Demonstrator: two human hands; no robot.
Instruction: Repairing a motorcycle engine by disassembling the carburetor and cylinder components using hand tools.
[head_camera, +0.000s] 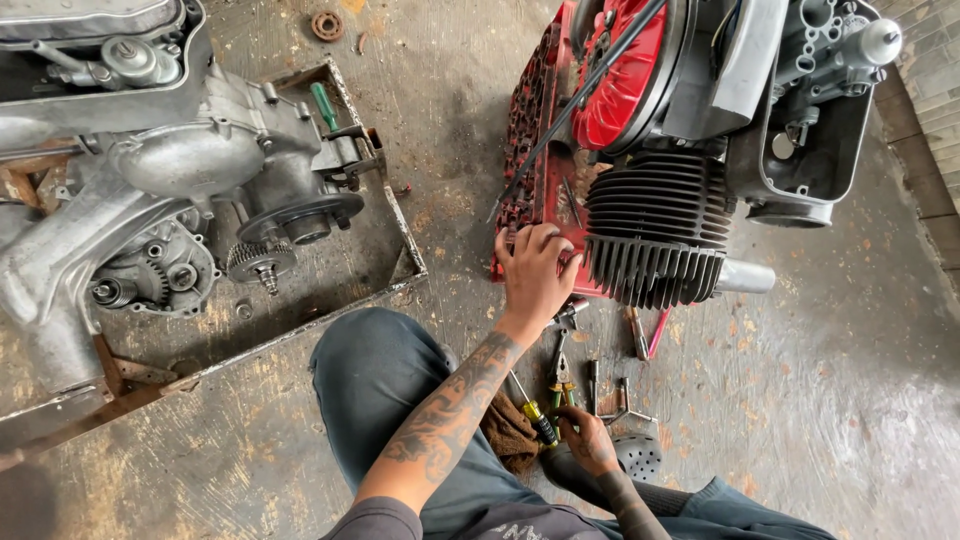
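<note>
Engine: finned black cylinder (655, 235) on red crate (530, 130).
Left hand (535, 275): fingers spread, resting on the crate's edge just beside the cylinder, gripping nothing.
Right hand (587, 440): below the cylinder, among floor tools; fingers curled, hold unclear.
Screwdriver (540, 420): yellow-handled, beside right hand.

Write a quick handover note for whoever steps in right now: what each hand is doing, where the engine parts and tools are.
Left hand: fingers spread on the red crate beside the finned cylinder; no grip on anything.
Right hand: down among the floor tools, at the pliers and yellow-handled screwdriver; whether it grips one is unclear.
Second engine case sits opened, gears exposed, in the metal tray at left.
Cylinder still mounted.
</note>
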